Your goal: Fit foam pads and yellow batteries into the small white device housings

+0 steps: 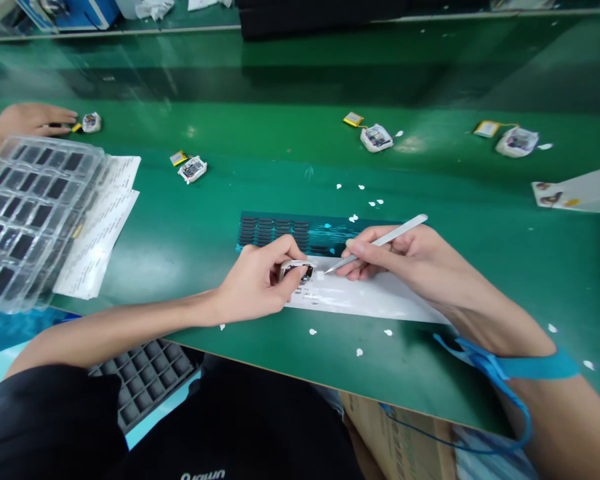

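My left hand (260, 277) pinches a small white device housing (286, 268) with a dark circuit board showing inside. In my right hand (395, 250) is a pair of tweezers (395, 235), slanting down to the left. A tiny white piece (321, 275) sits at the tweezer tips, close to the housing; whether the tips grip it I cannot tell. Beneath both hands lies a white label sheet (365, 297) with small print. Behind it is a teal sheet (275, 230) bearing rows of dark strips, partly covered by my hands.
Several housings with yellow batteries lie farther back, one housing (377, 138) near the middle. At left, another person's hand (35, 120) touches a battery beside a clear compartment tray (30, 220). White scraps (359, 352) dot the green bench (180, 227). A blue wrist strap (535, 365) trails its cord.
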The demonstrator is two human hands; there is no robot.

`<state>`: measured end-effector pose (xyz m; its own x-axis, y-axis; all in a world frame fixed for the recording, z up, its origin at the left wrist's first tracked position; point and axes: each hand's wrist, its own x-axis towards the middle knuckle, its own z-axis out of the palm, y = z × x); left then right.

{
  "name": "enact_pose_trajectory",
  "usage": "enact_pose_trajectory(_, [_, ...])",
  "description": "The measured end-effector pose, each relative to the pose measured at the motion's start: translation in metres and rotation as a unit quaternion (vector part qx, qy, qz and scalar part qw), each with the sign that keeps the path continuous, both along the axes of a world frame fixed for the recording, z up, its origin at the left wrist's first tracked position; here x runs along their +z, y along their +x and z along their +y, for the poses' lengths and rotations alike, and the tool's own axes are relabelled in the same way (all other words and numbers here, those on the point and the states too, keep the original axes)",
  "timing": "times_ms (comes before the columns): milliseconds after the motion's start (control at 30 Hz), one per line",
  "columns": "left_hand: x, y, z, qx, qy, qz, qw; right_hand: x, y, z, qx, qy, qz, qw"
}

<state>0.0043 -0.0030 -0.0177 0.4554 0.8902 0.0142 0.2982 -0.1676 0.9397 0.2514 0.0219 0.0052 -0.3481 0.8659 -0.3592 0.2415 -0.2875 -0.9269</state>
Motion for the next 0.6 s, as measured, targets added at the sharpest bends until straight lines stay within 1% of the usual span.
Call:
enact_pose_trajectory(67, [0.001,0.001,0.001,0.006,-0.030,-0.045,0.999,0.001,0.000,-0.001,-0.026,0.023,-0.001,0.999])
enact_pose_trajectory(133, [0.003,0.001,0.002,0.017,-0.072,-0.104,0.992,0.002,-0.002,-0.004,-0.078,0.078,0.001,0.994])
enact_pose_trajectory(200, [0.007,0.000,0.002,0.019,-0.112,-0.153,0.982,0.004,-0.006,-0.012,-0.147,0.133,0.024,0.980])
enact_pose_trajectory(267, [0.011,-0.001,0.002,0.002,-0.143,-0.181,0.973,0.006,-0.012,-0.022,-0.192,0.163,0.060,0.966])
enact_pose_trajectory(333, [0.014,-0.001,0.001,-0.023,-0.161,-0.195,0.967,0.008,-0.018,-0.031,-0.196,0.180,0.077,0.961])
enact_pose_trajectory(467, [0.014,-0.001,-0.003,-0.066,-0.160,-0.212,0.962,0.009,-0.028,-0.040,-0.155,0.228,0.054,0.960])
enact_pose_trajectory(533, [0.012,-0.001,-0.006,-0.074,-0.155,-0.215,0.961,0.008,-0.030,-0.041,-0.141,0.252,0.036,0.957])
enact_pose_trajectory(600, [0.012,-0.001,-0.007,-0.074,-0.155,-0.212,0.962,0.008,-0.029,-0.040,-0.143,0.270,0.020,0.952])
